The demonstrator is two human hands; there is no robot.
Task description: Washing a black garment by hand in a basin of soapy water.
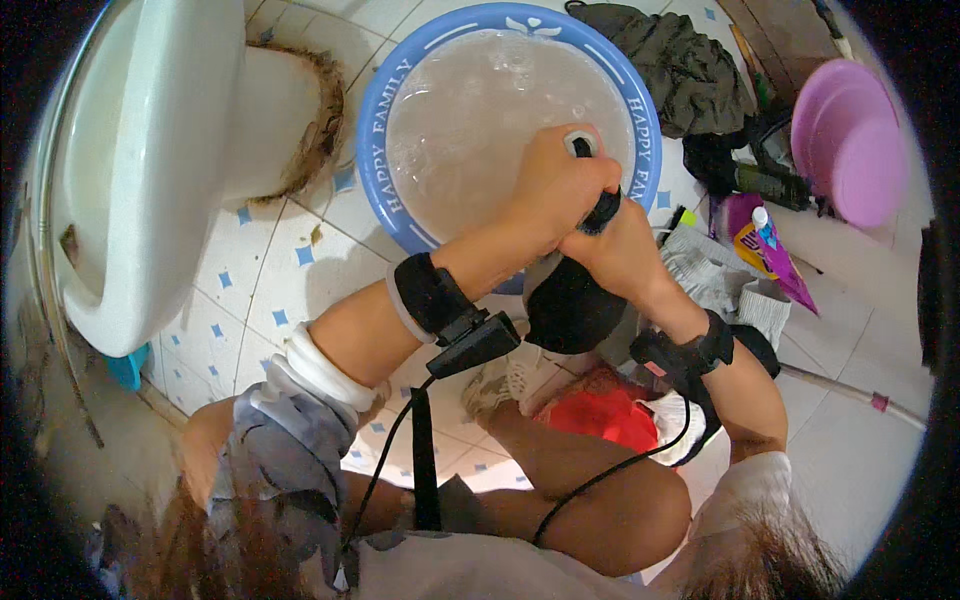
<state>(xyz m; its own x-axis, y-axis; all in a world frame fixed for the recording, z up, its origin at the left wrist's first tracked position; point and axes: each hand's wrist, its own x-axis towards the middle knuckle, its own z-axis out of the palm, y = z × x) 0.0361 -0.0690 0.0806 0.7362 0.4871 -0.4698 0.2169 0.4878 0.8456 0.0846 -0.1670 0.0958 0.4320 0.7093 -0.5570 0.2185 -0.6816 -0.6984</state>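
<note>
Both my hands are closed on a wet-looking black cloth with greyish-white parts. My left hand grips its upper end above the basin's water, and a bit of white and black pokes out of the fist. Just below and to the right, my right hand is wrapped round the middle, the two fists nearly touching. The lower part of the cloth hangs at the near rim of a blue basin, which holds cloudy, soapy water. What kind of garment the cloth is cannot be made out.
A white toilet stands at the left. Right of the basin lie dark green clothing, a purple packet and grey striped cloth. A pink basin leans farther right. A red cloth lies near my legs, and a pole crosses the tiles.
</note>
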